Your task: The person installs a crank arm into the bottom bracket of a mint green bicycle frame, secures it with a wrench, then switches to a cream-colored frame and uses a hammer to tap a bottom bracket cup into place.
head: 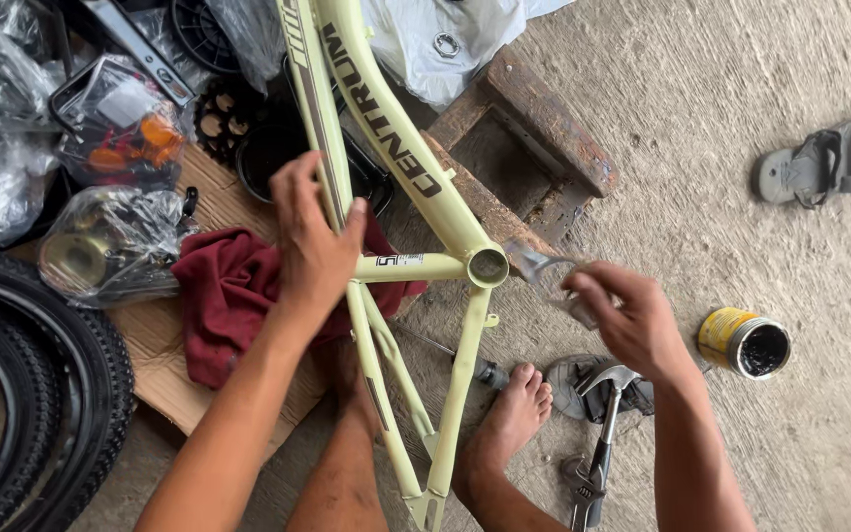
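L hand (315, 246) wraps the pale yellow bike frame (401, 148) at the seat tube, grip closed round the tube, steadying it. R hand (627, 315) sits just beside the open bottom-bracket shell (488, 266) — fingers pinched together on a small metal part (534, 264) held at the shell's mouth; can't tell exactly what the part is. Frame lies tilted over the concrete floor (721, 69), rear stays pointing toward the person's bare foot (514, 414). A dark red rag (224, 296) lies under the frame on cardboard (164, 379). Near the R hand: an open yellow tin of dark grease (746, 343), a claw hammer (608, 394), pliers (581, 488). Tyres (32, 394) at left, a sandal (824, 158) well apart at upper right.
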`<state>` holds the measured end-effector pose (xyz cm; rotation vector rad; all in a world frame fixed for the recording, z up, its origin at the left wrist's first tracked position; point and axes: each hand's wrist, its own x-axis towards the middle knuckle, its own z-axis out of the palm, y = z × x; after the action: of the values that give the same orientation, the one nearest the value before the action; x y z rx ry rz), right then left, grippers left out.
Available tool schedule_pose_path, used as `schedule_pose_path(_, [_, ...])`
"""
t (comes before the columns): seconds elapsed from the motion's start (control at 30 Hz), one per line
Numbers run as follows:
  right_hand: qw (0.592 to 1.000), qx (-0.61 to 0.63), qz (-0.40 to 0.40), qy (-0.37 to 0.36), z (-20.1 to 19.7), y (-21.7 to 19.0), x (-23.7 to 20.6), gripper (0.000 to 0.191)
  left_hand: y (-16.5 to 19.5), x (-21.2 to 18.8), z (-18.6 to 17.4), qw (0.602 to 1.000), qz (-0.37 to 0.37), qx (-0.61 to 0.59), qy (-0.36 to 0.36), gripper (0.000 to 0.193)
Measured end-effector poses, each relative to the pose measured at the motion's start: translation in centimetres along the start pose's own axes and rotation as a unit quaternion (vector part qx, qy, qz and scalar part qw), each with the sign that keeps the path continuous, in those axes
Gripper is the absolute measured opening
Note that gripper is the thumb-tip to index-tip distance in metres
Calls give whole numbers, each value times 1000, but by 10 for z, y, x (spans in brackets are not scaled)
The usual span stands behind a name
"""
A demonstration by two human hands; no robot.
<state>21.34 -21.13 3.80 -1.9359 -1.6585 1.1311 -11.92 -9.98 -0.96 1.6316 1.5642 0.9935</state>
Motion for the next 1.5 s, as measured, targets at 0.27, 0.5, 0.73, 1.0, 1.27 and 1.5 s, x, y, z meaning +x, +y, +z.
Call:
schedule_pose_path(0.27, [976, -77, -137, -150, 15, -45, 46, 27, 39, -49, 26, 931, 6, -183, -315, 41])
schedule_pose_path(0.5, [986, -26, -70, -149, 17, -45, 51, 29, 29, -49, 40, 944, 147, 60, -288, 41])
schedule_pose_path(0.73, [994, 68, -57, -58, 17, -32, 49, 32, 17, -50, 37, 957, 138, -46, -251, 21])
schedule_pose_path(1.0, [995, 95, 25, -34, 27, -9, 49, 38, 6, -42, 52, 942, -59, -167, -284, 22])
schedule_pose_path(1.27, [982, 182, 35, -38, 35, -2, 42, 46, 7, -50, 49, 972, -9, -114, -208, 22])
schedule_pose_path(1.5, [966, 257, -19, -21, 32, -5, 33, 52, 13, -47, 27, 958, 38, -130, -253, 23])
